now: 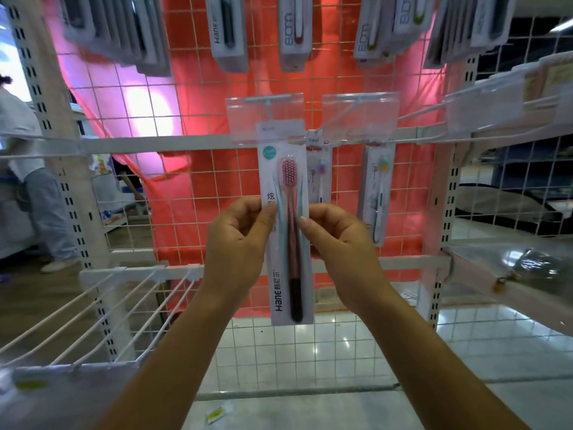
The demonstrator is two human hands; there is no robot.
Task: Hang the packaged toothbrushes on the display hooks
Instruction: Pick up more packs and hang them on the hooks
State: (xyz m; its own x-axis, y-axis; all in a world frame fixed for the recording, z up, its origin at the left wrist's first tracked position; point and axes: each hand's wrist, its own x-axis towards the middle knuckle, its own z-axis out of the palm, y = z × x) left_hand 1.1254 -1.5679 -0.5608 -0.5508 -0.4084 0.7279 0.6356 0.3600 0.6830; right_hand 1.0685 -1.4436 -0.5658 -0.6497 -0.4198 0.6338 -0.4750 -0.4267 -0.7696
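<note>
Head view: packaged toothbrush [290, 231] held upright in front of the wire grid panel [198, 181], at the centre of the rack. The left hand [238, 240] pinches the pack's left edge and the right hand [338, 240] pinches its right edge, both at about mid-length, thumbs on the near face. The top of the card sits just under the clear label holder [265, 119] at the near end of the display hook [268, 99]. Whether the hang hole is already on the hook cannot be told, because the holder covers that part. Three risks follow. First, the hole may miss the hook tip, since the holder hides both from the person. Second, a light two-edge pinch so far below the top lets the card flex or tilt when pushed toward the far side, so it may buckle against the holder. Third, if either pinch is released before the hook carries the card, the pack probably drops to the floor. The neighbouring hung pack [319, 178], just to the right and farther back, could be knocked by the right hand.
</note>
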